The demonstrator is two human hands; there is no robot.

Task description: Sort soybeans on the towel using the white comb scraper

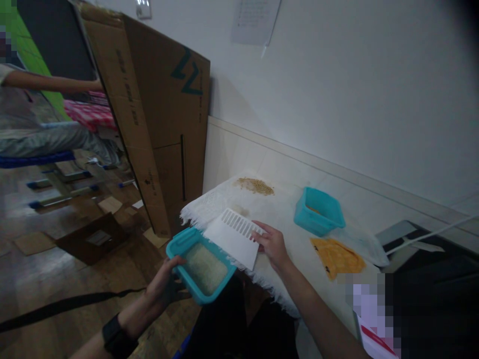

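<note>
Your left hand [164, 284] grips a teal tub [200, 269] of white grains off the table's [288, 224] edge; your right hand [273, 244] holds a white slotted scraper [234, 237] over its rim (a second tub [318, 210] sits well apart).

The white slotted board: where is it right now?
In the head view, centre-left: the board sits at the cloth's near edge, right hand touching it, overlapping the teal tray in the left hand.

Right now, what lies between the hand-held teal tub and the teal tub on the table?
Head view: the white slotted board and the right hand gripping it, over the white cloth.
</note>
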